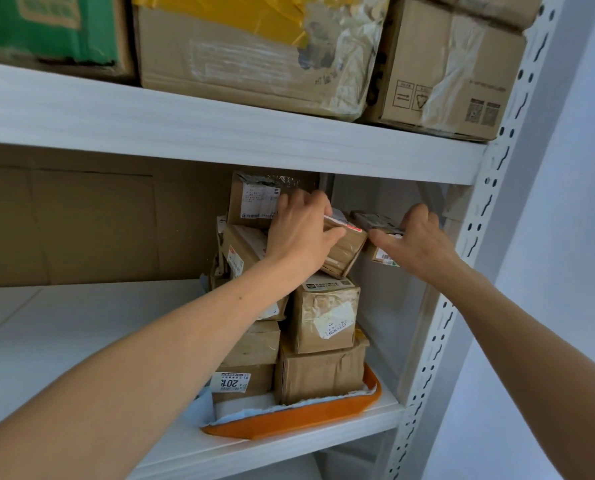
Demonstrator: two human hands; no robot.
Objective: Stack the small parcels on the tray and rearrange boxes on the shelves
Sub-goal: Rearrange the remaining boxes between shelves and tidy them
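An orange tray (289, 422) sits on the middle shelf (64, 327) at its right end, lined with white paper. Several small brown parcels are stacked on it in two columns. My left hand (301, 233) grips a tilted brown parcel (344, 249) at the top of the right column. My right hand (417, 240) holds another small parcel (381, 252) just to its right, up in the air beside the stack. A taped parcel with a white label (254, 202) tops the left column, behind my left hand.
Three large cardboard boxes stand on the upper shelf: a green one (46, 26), one with yellow tape (254, 53) and a plain one (452, 71). A flat cardboard sheet (81, 223) lines the back. The perforated white post (462, 271) stands close on the right.
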